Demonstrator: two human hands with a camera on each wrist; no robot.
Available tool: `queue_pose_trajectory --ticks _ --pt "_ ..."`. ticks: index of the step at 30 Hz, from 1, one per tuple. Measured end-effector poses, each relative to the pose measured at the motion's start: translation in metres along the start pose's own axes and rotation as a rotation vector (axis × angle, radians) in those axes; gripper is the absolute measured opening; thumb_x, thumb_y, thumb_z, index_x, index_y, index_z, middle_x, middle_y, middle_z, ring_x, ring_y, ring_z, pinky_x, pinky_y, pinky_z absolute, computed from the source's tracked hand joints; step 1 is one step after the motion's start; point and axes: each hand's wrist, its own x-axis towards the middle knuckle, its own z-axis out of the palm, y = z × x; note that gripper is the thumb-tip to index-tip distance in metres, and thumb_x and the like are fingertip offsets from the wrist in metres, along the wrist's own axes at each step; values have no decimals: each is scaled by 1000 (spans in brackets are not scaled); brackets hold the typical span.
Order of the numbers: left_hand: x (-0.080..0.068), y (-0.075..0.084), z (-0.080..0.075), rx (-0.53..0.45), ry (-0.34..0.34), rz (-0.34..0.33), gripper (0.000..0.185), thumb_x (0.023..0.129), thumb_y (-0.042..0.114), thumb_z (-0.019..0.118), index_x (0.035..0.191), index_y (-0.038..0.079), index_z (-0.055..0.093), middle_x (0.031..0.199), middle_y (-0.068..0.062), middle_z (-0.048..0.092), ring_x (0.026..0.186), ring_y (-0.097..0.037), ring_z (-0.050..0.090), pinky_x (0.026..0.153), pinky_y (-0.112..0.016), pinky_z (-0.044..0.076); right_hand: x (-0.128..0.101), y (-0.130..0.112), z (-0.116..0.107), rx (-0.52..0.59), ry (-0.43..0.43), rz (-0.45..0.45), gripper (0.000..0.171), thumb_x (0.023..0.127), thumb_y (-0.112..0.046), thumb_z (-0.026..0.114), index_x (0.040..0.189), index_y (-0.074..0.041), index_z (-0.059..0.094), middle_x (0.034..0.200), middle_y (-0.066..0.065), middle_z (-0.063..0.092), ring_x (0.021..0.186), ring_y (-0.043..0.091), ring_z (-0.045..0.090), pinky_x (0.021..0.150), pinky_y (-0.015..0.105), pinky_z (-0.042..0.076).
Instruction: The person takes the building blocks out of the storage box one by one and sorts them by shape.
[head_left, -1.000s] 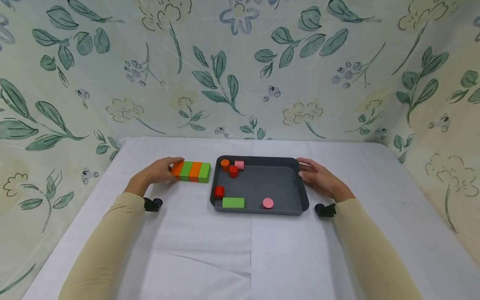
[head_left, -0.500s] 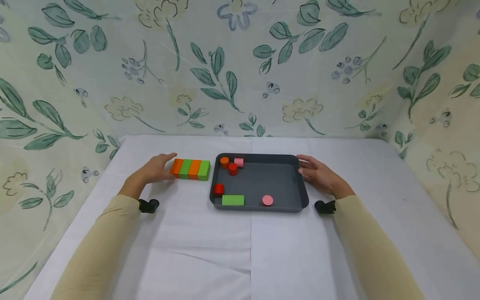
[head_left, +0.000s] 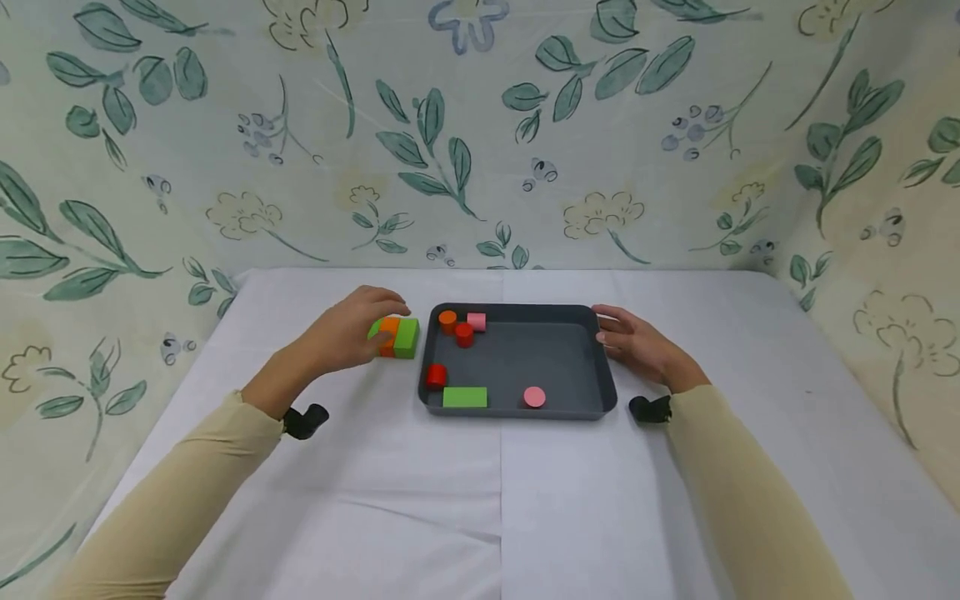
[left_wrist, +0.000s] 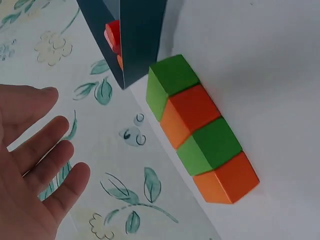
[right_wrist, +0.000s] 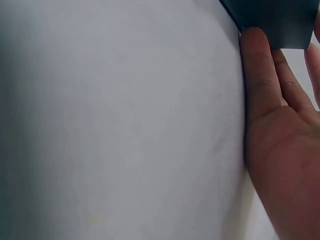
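My left hand (head_left: 347, 332) hovers over a row of orange and green blocks (head_left: 407, 338), fingers loosely bent and holding nothing. In the left wrist view the whole row shows, an orange block (left_wrist: 231, 176) at one end and a green block (left_wrist: 175, 75) at the other, with the hand apart from it. My right hand (head_left: 643, 350) rests at the right side of a dark grey tray (head_left: 547, 358), its fingers against the outer wall. In the right wrist view these fingers (right_wrist: 260, 75) lie extended along the tablecloth, touching the tray (right_wrist: 280, 25).
Inside the tray are an orange cylinder (head_left: 447, 322), a red cylinder (head_left: 464, 335), a pink cylinder (head_left: 476, 322), another red cylinder (head_left: 437, 377), a green block (head_left: 465, 397) and a pink cylinder on end (head_left: 534, 397). A white cloth (head_left: 420, 483) covers the table; floral fabric (head_left: 480, 167) hangs behind.
My left hand has left the orange end of the row, risen and moved right over the blocks, now hiding part of them. My right hand stays at the tray.
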Motion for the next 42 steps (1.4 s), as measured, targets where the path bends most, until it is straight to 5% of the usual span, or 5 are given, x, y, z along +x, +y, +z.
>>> queue_pose_trajectory --ticks 11,21,26,35,42 --pt "11 54 33 127 -119 269 32 90 4 67 121 10 70 125 -4 68 114 -21 63 96 -34 57 0 1 0 24 -10 -9 71 101 -14 54 160 -17 14 168 15 7 154 38 15 125 55 17" --pt "19 74 53 252 -400 298 70 82 2 75 142 31 53 146 3 52 131 -21 52 107 -39 50 1 2 0 16 5 -6 71 101 -15 54 160 -18 15 168 13 9 154 37 16 125 55 18" --pt "23 78 56 291 -478 295 80 82 2 75 147 38 46 152 4 45 136 -23 48 106 -42 51 0 1 1 9 -6 -14 73 100 -16 56 160 -18 14 168 15 8 154 38 16 125 56 17" --pt "29 76 55 264 -494 261 73 86 2 69 147 34 47 150 4 49 137 -23 47 107 -41 50 2 4 1 11 -4 -10 72 101 -17 56 160 -18 14 168 14 8 155 38 16 125 56 17" --pt "37 68 61 208 -389 204 59 88 31 73 143 18 52 142 0 56 120 -17 54 104 -36 51 3 5 -1 -1 -3 -11 71 101 -17 55 160 -19 15 168 13 8 155 37 16 125 55 18"
